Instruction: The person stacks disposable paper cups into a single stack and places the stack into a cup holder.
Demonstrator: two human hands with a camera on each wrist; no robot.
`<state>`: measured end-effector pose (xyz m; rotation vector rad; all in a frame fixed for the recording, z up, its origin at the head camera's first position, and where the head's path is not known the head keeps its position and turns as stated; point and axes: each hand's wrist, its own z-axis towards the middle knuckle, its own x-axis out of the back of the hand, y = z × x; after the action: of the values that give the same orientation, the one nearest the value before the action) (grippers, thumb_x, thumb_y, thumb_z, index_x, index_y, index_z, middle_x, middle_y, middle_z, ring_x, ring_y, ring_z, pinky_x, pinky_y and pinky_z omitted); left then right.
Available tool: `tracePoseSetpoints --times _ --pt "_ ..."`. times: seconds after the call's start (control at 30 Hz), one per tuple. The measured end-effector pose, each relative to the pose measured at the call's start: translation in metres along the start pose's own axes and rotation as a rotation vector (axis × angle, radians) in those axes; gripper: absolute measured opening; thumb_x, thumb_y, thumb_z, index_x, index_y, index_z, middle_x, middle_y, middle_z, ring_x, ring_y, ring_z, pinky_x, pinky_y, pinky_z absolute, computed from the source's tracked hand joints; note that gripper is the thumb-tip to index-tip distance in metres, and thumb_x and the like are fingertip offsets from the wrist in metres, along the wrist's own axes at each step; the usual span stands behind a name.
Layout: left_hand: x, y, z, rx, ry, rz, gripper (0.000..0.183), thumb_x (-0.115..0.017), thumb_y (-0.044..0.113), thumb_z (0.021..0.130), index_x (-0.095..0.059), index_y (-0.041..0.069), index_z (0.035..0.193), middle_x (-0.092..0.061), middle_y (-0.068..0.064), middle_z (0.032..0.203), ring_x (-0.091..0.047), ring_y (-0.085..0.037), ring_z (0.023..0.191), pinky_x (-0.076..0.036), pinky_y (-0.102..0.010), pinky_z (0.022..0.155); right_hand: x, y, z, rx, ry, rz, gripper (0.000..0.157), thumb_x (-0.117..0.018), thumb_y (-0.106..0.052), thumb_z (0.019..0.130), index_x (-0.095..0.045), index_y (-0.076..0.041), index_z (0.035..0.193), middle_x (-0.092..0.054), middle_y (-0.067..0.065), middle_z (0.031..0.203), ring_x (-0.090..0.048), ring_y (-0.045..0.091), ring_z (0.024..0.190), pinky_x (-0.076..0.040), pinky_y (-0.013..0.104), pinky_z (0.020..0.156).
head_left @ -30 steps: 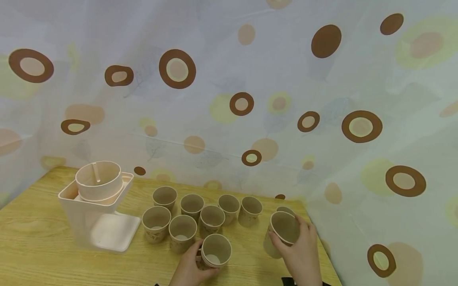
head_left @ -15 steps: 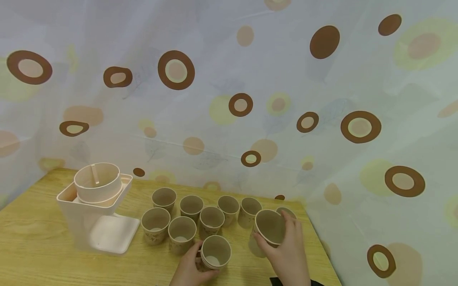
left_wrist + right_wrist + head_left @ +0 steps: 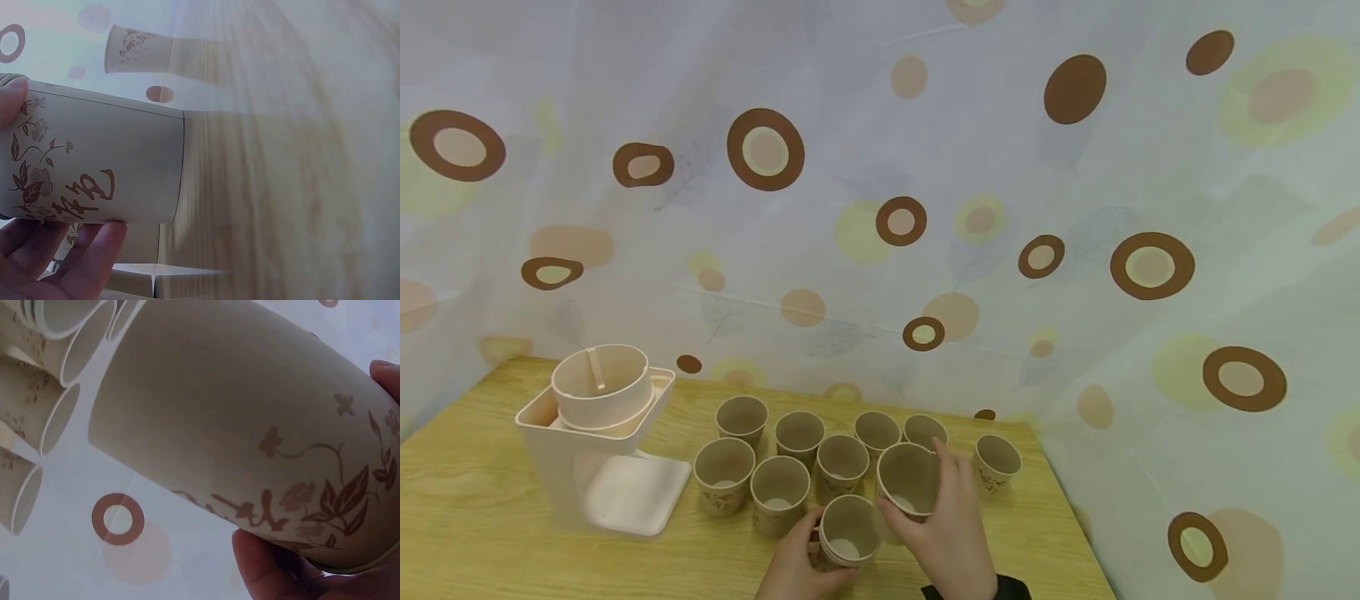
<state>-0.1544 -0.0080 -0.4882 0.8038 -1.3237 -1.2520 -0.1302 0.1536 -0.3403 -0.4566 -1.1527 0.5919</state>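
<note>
- At the near side of the table, the left hand grasps nested cups, thumb and fingers on opposing walls.
- Just right of the nested cups, the right hand grasps a raised cup, thumb at the near wall, fingers at the far side; contact between cup and nested cups cannot be determined.
- Behind the hands, 8 standing cups, mouths up.
- Far left, a plastic stand.

Matt paper cups, wood-grained tabletop
</note>
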Motion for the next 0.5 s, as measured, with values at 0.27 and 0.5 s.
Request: tracePoseSetpoints --times 0.27,0.5 --pt "0.0 0.002 -0.001 0.0 -0.002 -0.004 0.079 -0.082 0.022 0.067 -0.044 -0.009 0.13 -0.058 -0.027 0.118 -0.06 -0.037 0.1 -0.056 -0.047 0.078 -0.015 -0.004 0.0 0.032 -0.033 0.063 0.084 -0.075 -0.034 0.074 -0.036 0.004 0.139 -0.045 0.026 0.128 -0.051 0.034 0.107 -0.047 0.046 0.087" --pt "0.001 0.002 -0.001 -0.004 -0.007 -0.011 0.078 -0.081 0.021 0.068 -0.044 -0.008 0.13 -0.059 -0.026 0.117 -0.06 -0.037 0.1 -0.057 -0.046 0.078 -0.029 -0.001 0.002 0.136 -0.019 0.075 0.082 -0.077 -0.027 0.072 -0.039 0.009 0.134 -0.047 0.028 0.125 -0.05 0.035 0.107 -0.049 0.049 0.084"
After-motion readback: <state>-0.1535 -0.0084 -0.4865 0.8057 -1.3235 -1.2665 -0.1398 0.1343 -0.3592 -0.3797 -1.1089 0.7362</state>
